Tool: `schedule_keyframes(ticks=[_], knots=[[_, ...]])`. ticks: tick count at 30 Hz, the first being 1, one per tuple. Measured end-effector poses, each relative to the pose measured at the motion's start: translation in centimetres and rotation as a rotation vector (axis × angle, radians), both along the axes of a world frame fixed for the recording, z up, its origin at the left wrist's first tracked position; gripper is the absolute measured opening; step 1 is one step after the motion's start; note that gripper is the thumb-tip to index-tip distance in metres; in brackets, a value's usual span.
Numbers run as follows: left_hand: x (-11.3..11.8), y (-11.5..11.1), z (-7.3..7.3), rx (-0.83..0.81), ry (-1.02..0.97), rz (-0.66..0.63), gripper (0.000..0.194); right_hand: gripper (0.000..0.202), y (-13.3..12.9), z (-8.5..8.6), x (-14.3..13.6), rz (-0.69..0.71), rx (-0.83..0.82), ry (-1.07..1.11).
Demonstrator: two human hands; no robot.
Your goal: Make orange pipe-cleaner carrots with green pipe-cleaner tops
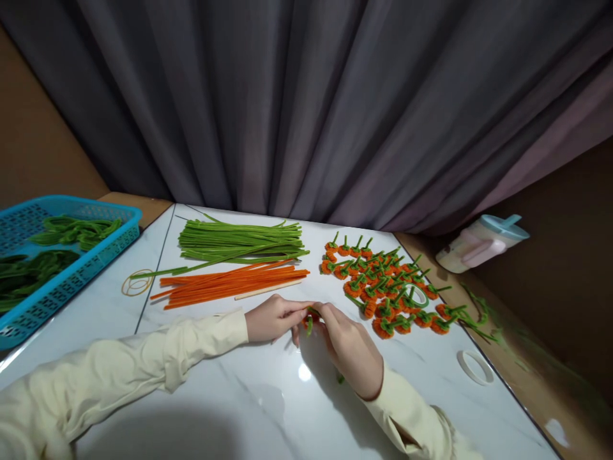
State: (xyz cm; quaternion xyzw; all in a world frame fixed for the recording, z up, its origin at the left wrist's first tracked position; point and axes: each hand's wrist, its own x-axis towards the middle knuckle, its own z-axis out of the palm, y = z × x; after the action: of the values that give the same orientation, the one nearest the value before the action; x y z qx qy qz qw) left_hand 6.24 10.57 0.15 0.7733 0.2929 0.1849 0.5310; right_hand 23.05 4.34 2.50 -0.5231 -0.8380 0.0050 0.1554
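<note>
My left hand (275, 318) and my right hand (352, 345) meet over the front middle of the table, fingertips pinched together. Between them is a small orange pipe-cleaner pumpkin (306, 324) with a green stem, largely covered by the fingers. Beyond my left hand lie a bundle of orange pipe cleaners (230, 285) and a thin pale wooden stick (268, 291). Farther back is a thick bundle of green pipe cleaners (239, 241). To the right of my right hand, many similar orange pumpkins (383, 327) with green stems lie grouped together.
A blue basket (129, 220) with green pipe-cleaner pieces (76, 230) stands at left. Rubber bands (136, 283) lie near the green strands. A tape roll (416, 296) rests among the pumpkins; a white ring (475, 368) lies near the right edge. A lidded cup (479, 246) stands beyond.
</note>
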Motion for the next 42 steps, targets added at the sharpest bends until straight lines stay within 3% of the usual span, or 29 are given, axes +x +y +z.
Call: schedule_keyframes(ticks=[4, 13, 18, 21, 23, 26, 28, 35, 38, 42], knots=[[0.1, -0.1, 0.3, 0.036, -0.015, 0.004, 0.041, 0.018, 0.1, -0.3, 0.1, 0.046, 0.045, -0.034], [0.0, 0.1, -0.4, -0.153, -0.041, -0.003, 0.045, 0.024, 0.8, -1.1, 0.6, 0.186, 0.241, -0.141], [0.1, -0.1, -0.7, -0.170, -0.066, 0.045, 0.042, 0.028, 0.7, -1.6, 0.6, 0.157, 0.291, -0.062], [0.2, 0.1, -0.7, -0.249, -0.130, 0.091, 0.041, 0.025, 0.8, -1.6, 0.6, 0.110, 0.211, 0.122], [0.2, 0.6, -0.5, -0.418, -0.229, 0.091, 0.042, 0.022, 0.9, -1.2, 0.6, 0.124, 0.113, 0.309], [0.1, 1.6, -0.3, -0.681, -0.351, 0.016, 0.037, 0.019, 1.0, -0.3, 0.6, 0.166, -0.020, 0.529], [0.1, 2.0, -0.3, -0.765, -0.377, -0.034, 0.031, 0.016, 1.1, 0.4, 0.7, 0.154, -0.085, 0.587], [-0.1, 1.7, -0.2, -0.974, -0.411, -0.089, 0.035, 0.008, 1.6, 0.8, 1.4, 0.114, -0.134, 0.623], [-0.1, 1.6, -0.1, -1.016, -0.443, -0.117, 0.037, 0.012, 1.7, -0.1, 1.2, 0.078, -0.157, 0.680], [0.0, 1.6, -0.1, -0.956, -0.448, -0.088, 0.042, 0.016, 1.5, -1.7, 0.6, -0.068, -0.304, 0.921]])
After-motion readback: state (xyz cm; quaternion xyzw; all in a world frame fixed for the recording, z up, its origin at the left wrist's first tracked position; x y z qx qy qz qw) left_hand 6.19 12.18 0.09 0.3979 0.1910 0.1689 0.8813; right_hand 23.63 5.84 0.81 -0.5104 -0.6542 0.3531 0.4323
